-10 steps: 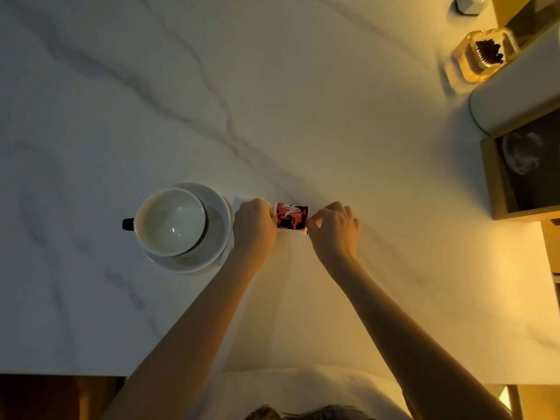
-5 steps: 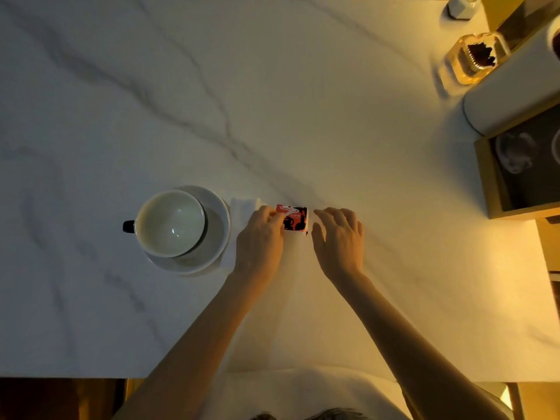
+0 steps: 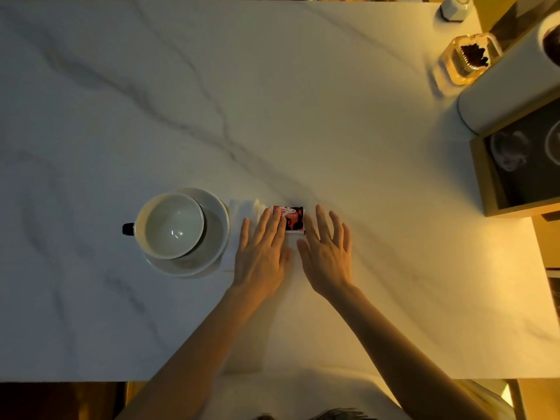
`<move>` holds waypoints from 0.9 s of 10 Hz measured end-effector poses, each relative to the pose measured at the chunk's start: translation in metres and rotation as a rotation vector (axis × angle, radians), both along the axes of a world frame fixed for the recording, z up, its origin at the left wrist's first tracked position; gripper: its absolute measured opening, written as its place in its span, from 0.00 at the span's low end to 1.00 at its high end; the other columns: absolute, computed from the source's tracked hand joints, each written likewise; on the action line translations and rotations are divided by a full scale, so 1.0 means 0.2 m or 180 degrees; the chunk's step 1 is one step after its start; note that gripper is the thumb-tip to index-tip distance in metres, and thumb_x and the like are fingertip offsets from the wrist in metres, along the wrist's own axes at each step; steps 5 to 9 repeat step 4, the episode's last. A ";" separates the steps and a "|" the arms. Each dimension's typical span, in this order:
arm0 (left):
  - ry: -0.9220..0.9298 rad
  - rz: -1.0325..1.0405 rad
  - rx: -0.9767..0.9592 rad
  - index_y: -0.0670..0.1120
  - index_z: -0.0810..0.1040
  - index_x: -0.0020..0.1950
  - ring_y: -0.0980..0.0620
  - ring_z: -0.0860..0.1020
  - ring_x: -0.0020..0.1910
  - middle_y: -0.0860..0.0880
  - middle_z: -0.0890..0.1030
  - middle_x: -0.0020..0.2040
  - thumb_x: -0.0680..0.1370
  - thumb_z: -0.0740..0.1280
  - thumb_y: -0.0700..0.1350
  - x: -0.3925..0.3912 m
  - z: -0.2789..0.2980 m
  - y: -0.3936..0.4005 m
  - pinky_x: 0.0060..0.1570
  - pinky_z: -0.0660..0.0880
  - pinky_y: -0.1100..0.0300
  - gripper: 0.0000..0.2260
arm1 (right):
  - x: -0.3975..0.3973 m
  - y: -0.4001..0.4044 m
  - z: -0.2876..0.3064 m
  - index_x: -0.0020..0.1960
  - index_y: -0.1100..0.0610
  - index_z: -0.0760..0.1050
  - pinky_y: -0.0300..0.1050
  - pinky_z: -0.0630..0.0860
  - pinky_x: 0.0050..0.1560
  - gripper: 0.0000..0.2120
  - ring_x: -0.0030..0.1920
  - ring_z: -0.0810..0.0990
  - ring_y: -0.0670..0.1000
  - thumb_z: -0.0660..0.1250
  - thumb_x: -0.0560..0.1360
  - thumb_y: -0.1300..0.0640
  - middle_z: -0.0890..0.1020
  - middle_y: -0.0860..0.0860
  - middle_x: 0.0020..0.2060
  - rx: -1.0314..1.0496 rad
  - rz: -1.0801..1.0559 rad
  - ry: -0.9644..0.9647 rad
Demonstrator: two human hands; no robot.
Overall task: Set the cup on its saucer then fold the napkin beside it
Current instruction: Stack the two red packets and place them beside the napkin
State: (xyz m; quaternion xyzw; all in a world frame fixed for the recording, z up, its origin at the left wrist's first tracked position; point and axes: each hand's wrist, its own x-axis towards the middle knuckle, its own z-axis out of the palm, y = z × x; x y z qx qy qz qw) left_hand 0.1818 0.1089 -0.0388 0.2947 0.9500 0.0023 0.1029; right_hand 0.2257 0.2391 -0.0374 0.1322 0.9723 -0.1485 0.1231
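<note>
A white cup [image 3: 172,225] with a dark handle stands on its white saucer [image 3: 215,234], toward the saucer's left side. Just right of the saucer lies a white napkin [image 3: 246,209] with a red and black printed panel [image 3: 292,219] at its right end. My left hand [image 3: 262,253] lies flat on the napkin with fingers spread, fingertips touching the printed panel. My right hand [image 3: 328,253] rests flat with fingers apart just right of the napkin, near the panel's edge. Most of the napkin is hidden under my left hand.
The white marble table [image 3: 272,101] stretches wide behind and to the left. At the far right stand a glass jar [image 3: 468,60] with dark contents, a white cylinder [image 3: 503,95], a small white pot [image 3: 453,7] and a wooden framed box [image 3: 521,174].
Both hands went from pinching the printed end of the napkin with curled fingers to lying flat with fingers spread. The napkin's white part by the saucer now shows more.
</note>
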 end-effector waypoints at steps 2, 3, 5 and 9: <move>-0.0103 0.0013 0.0094 0.42 0.62 0.70 0.45 0.58 0.72 0.43 0.65 0.71 0.78 0.52 0.54 -0.02 0.03 -0.01 0.67 0.46 0.41 0.25 | -0.01 0.00 0.02 0.74 0.50 0.47 0.51 0.34 0.69 0.25 0.74 0.39 0.55 0.48 0.79 0.46 0.47 0.51 0.76 -0.0030 0.0049 -0.0037; -0.0236 0.0016 0.0240 0.43 0.53 0.73 0.47 0.50 0.74 0.45 0.56 0.75 0.80 0.49 0.53 -0.03 0.06 0.00 0.69 0.40 0.46 0.24 | -0.02 0.02 0.05 0.74 0.52 0.51 0.51 0.37 0.71 0.24 0.75 0.44 0.54 0.47 0.80 0.47 0.52 0.51 0.75 -0.0082 0.0092 0.0072; -0.0326 0.0092 0.0501 0.43 0.56 0.73 0.48 0.53 0.74 0.45 0.60 0.74 0.79 0.45 0.55 -0.05 0.11 0.02 0.71 0.46 0.46 0.25 | -0.04 0.03 0.11 0.71 0.55 0.59 0.52 0.44 0.73 0.22 0.74 0.55 0.53 0.50 0.79 0.49 0.65 0.53 0.72 -0.0174 -0.0153 0.0495; -0.0326 0.0092 0.0501 0.43 0.56 0.73 0.48 0.53 0.74 0.45 0.60 0.74 0.79 0.45 0.55 -0.05 0.11 0.02 0.71 0.46 0.46 0.25 | -0.04 0.03 0.11 0.71 0.55 0.59 0.52 0.44 0.73 0.22 0.74 0.55 0.53 0.50 0.79 0.49 0.65 0.53 0.72 -0.0174 -0.0153 0.0495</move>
